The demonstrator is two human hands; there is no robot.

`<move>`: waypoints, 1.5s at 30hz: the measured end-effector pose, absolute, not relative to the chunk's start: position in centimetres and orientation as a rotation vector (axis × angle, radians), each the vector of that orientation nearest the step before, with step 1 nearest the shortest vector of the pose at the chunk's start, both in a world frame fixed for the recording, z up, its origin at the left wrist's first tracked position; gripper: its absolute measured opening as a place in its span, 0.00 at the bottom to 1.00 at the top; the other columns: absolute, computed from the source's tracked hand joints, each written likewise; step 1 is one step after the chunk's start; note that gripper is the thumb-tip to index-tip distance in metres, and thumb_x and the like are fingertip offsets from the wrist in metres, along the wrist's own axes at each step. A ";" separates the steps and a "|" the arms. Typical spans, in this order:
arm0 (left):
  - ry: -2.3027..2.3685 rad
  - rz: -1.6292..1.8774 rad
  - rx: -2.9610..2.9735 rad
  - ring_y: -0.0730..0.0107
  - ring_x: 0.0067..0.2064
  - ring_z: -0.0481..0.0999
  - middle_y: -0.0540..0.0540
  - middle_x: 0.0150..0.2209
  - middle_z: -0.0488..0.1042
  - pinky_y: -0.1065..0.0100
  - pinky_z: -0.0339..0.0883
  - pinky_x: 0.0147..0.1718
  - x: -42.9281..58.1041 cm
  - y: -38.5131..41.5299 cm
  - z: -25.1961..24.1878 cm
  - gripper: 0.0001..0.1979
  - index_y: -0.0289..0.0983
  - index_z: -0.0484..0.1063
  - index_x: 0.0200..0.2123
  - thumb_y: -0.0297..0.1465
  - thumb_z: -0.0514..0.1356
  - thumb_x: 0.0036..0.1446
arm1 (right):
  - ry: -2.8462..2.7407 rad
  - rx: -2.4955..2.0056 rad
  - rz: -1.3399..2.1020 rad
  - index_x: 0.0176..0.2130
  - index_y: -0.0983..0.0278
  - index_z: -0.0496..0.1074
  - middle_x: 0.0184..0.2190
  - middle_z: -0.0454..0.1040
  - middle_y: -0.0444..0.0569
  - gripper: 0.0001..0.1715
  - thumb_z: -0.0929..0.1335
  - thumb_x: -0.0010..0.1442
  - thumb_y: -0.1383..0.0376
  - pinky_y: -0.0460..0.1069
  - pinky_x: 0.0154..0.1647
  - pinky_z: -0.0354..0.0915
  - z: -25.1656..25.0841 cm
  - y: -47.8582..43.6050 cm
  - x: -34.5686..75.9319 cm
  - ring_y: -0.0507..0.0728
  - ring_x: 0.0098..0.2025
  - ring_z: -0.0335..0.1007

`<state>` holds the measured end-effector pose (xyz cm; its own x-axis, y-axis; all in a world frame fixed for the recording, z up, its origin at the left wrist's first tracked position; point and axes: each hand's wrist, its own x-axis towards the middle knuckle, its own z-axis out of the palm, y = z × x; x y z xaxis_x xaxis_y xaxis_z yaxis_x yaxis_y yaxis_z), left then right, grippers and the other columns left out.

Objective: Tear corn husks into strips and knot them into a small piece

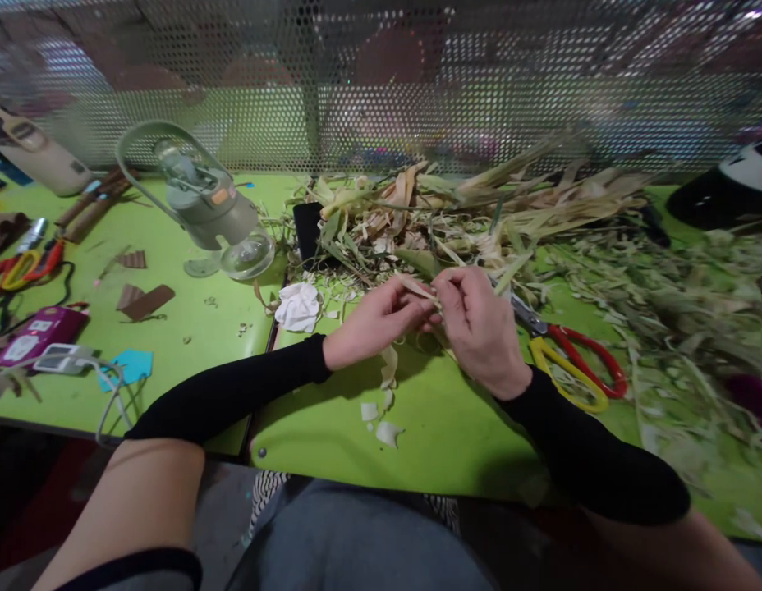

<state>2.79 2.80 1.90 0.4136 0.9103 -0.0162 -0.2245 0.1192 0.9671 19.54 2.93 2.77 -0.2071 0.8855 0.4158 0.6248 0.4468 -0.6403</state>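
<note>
Over the green table (332, 427), my left hand (387, 318) and my right hand (476, 324) meet, fingertips close together. Both are closed on a pale strip of corn husk (416, 287), whose ends are partly hidden by the fingers. Short curled husk scraps (388, 433) lie on the table below my hands. Just behind them spreads a heap of dry and green corn husks (406, 205). Scissors (578, 361) with one red and one yellow handle lie beside my right wrist, blades toward the heap.
A crumpled white tissue (298, 307) and a dark phone (307, 230) lie left of the heap. Further left stands a clear bottle (212, 209) with a grey-green lid. Shredded husks (695, 304) cover the right side. A perforated metal screen (381, 90) closes off the back.
</note>
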 end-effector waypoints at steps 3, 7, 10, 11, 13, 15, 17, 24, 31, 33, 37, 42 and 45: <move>0.628 0.900 1.052 0.75 0.36 0.80 0.53 0.31 0.78 0.68 0.71 0.41 2.5 2.8 2.1 0.11 0.36 0.65 0.46 0.26 0.65 0.64 | -1.920 -1.233 0.334 0.40 0.58 0.70 0.32 0.77 0.47 0.13 0.64 0.74 0.54 0.51 0.28 0.63 3.0 2.7 19.7 0.55 0.27 0.71; 0.593 0.842 0.968 0.73 0.38 0.83 0.48 0.35 0.81 0.67 0.73 0.43 2.0 2.7 2.2 0.15 0.36 0.67 0.48 0.28 0.68 0.63 | -1.895 -1.234 0.328 0.39 0.57 0.71 0.33 0.78 0.47 0.18 0.63 0.74 0.50 0.51 0.28 0.63 3.1 2.7 19.7 0.55 0.27 0.69; 0.549 0.844 0.934 0.73 0.37 0.83 0.48 0.34 0.82 0.65 0.75 0.45 1.9 2.5 1.7 0.17 0.35 0.68 0.48 0.30 0.70 0.61 | -1.876 -1.218 0.369 0.38 0.57 0.71 0.31 0.76 0.46 0.18 0.64 0.73 0.49 0.52 0.29 0.64 3.1 2.9 19.8 0.56 0.28 0.69; 0.536 0.846 0.926 0.73 0.37 0.83 0.48 0.34 0.82 0.64 0.75 0.45 1.9 2.5 1.4 0.17 0.35 0.68 0.47 0.31 0.71 0.60 | -1.874 -1.214 0.389 0.37 0.57 0.70 0.30 0.76 0.46 0.17 0.64 0.73 0.50 0.52 0.29 0.64 3.0 3.0 19.8 0.56 0.27 0.68; 0.539 0.850 0.932 0.71 0.38 0.83 0.47 0.34 0.82 0.62 0.75 0.47 2.0 2.4 1.1 0.18 0.35 0.68 0.46 0.33 0.71 0.60 | -1.878 -1.217 0.424 0.37 0.57 0.70 0.30 0.75 0.46 0.16 0.64 0.73 0.52 0.52 0.29 0.64 2.9 3.1 19.8 0.56 0.26 0.67; 0.584 0.858 0.970 0.71 0.39 0.83 0.48 0.35 0.82 0.63 0.74 0.47 2.2 2.4 1.0 0.16 0.36 0.68 0.46 0.33 0.70 0.62 | -1.882 -1.218 0.440 0.37 0.57 0.69 0.30 0.74 0.46 0.15 0.64 0.73 0.52 0.52 0.29 0.65 2.7 3.2 19.9 0.56 0.27 0.68; 0.641 0.875 1.037 0.73 0.39 0.82 0.48 0.35 0.80 0.66 0.73 0.45 2.3 2.5 1.2 0.12 0.35 0.68 0.45 0.32 0.67 0.65 | -1.879 -1.213 0.482 0.39 0.57 0.69 0.30 0.74 0.46 0.15 0.64 0.73 0.52 0.52 0.28 0.66 2.6 3.3 19.8 0.56 0.27 0.69; 0.813 1.012 1.190 0.78 0.33 0.76 0.52 0.33 0.76 0.72 0.70 0.36 2.1 3.1 2.1 0.05 0.36 0.66 0.41 0.29 0.61 0.68 | -1.919 -1.218 0.514 0.39 0.58 0.67 0.33 0.75 0.48 0.15 0.64 0.73 0.50 0.52 0.30 0.66 2.4 3.4 19.7 0.56 0.29 0.71; 0.933 0.681 1.534 0.75 0.27 0.68 0.52 0.25 0.69 0.68 0.65 0.33 1.7 2.9 2.8 0.19 0.37 0.65 0.29 0.37 0.51 0.74 | -1.981 -1.196 0.451 0.38 0.57 0.67 0.31 0.73 0.46 0.15 0.62 0.74 0.52 0.52 0.32 0.64 2.3 3.1 19.7 0.56 0.30 0.68; 0.995 0.725 1.574 0.74 0.29 0.66 0.52 0.26 0.67 0.68 0.64 0.34 1.8 2.9 3.1 0.17 0.38 0.64 0.29 0.35 0.52 0.73 | -1.978 -1.185 0.504 0.38 0.57 0.67 0.29 0.72 0.45 0.15 0.62 0.74 0.52 0.52 0.31 0.64 2.3 3.1 19.6 0.56 0.29 0.68; 1.077 0.757 1.640 0.71 0.34 0.65 0.51 0.30 0.68 0.66 0.62 0.38 1.9 3.0 3.3 0.15 0.38 0.65 0.30 0.33 0.53 0.72 | -1.976 -1.163 0.616 0.35 0.59 0.69 0.33 0.76 0.48 0.18 0.66 0.71 0.50 0.50 0.27 0.62 2.6 3.2 19.8 0.55 0.28 0.69; 1.066 0.762 1.664 0.69 0.37 0.69 0.49 0.34 0.72 0.65 0.62 0.42 1.6 3.3 3.2 0.13 0.37 0.66 0.31 0.32 0.53 0.72 | -2.015 -1.125 0.744 0.42 0.60 0.75 0.37 0.79 0.49 0.14 0.69 0.68 0.52 0.50 0.28 0.66 3.1 3.7 20.3 0.54 0.28 0.69; 1.050 0.779 1.638 0.72 0.35 0.67 0.51 0.32 0.71 0.67 0.61 0.39 1.2 3.3 3.4 0.12 0.37 0.66 0.32 0.29 0.53 0.71 | -2.042 -1.098 0.725 0.44 0.60 0.77 0.43 0.81 0.53 0.13 0.71 0.67 0.54 0.51 0.32 0.71 3.2 3.9 20.5 0.55 0.32 0.74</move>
